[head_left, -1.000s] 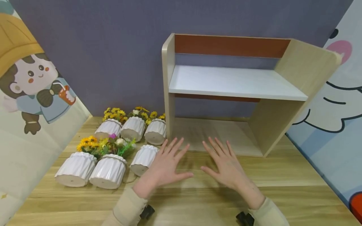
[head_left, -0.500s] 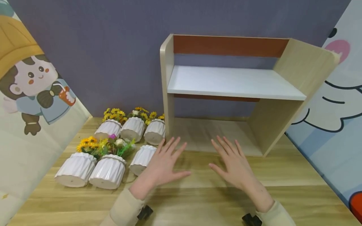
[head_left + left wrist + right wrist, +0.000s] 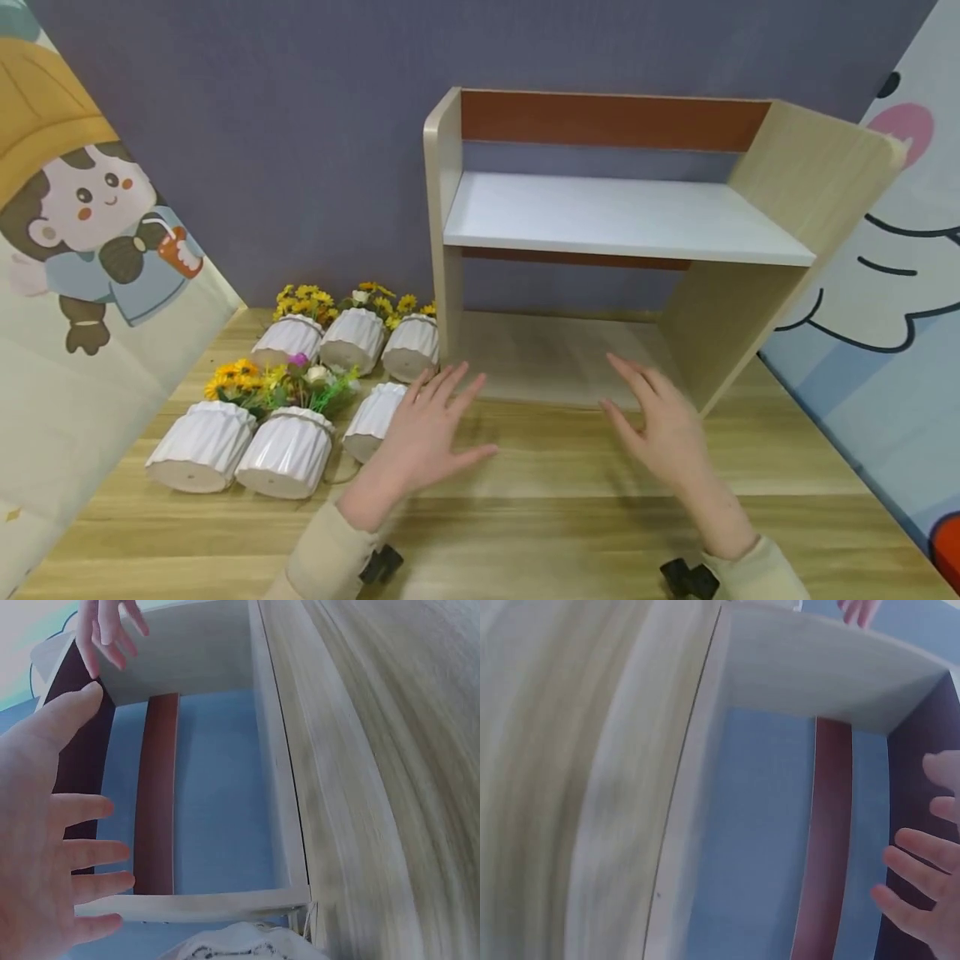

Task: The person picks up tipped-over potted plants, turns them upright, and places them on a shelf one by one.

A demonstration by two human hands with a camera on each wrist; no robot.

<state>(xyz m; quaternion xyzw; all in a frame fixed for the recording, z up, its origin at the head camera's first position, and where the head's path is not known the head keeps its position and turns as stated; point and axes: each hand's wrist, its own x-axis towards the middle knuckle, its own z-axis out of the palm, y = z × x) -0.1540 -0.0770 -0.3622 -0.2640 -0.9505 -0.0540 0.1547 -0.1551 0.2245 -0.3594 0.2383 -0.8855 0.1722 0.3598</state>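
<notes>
My left hand [image 3: 420, 437] is held over the table with its fingers spread, holding nothing. It partly covers a white fluted flowerpot [image 3: 371, 422] in the head view. My right hand [image 3: 663, 429] hovers to the right, fingers extended and thumb apart, also holding nothing. Both hands are in front of a two-tier wooden desktop shelf [image 3: 622, 218], whose boards are bare. Left of the shelf, several white pots of artificial flowers lie on their sides, bases facing me; one front pot [image 3: 283, 454] has mixed flowers, and another [image 3: 201, 450] has orange-yellow ones.
A wood-grain table [image 3: 525, 533] carries everything. Behind the shelf stands a grey-blue partition [image 3: 300, 150]. Printed cartoon panels flank the table, with a child figure [image 3: 112, 217] at left. The shelf's right side panel [image 3: 795, 192] stands near the right-hand wall.
My right hand has moved to the right and turned somewhat onto its edge, its fingers closer together. The left hand has shifted slightly left. Pots and shelf stay put.
</notes>
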